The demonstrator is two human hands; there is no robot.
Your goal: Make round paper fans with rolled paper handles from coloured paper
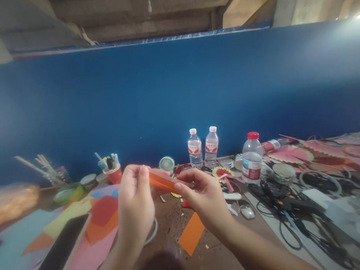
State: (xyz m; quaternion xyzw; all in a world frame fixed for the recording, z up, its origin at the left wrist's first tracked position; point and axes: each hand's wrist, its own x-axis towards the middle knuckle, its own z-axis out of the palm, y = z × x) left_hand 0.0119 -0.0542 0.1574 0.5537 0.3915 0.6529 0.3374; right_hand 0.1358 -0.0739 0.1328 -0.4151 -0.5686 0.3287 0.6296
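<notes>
A folded strip of orange paper (pixel 162 181) is held up above the table between both hands. My left hand (pixel 135 196) pinches its left end, with the thumb on top. At its right end, my right hand (pixel 205 193) grips it between thumb and fingers. Below the right hand, a flat orange paper rectangle (pixel 191 234) lies on the brown tabletop (pixel 164 252). Small scraps and dark specks are scattered around it.
Coloured paper sheets (pixel 100 208) and a phone (pixel 57 257) lie at left. A red cup of pens (pixel 113 173), two water bottles (pixel 195 150) and a red-capped bottle (pixel 252 158) stand at the back. Tangled black cables (pixel 281 197) and pink paper fans (pixel 290 154) spread at right.
</notes>
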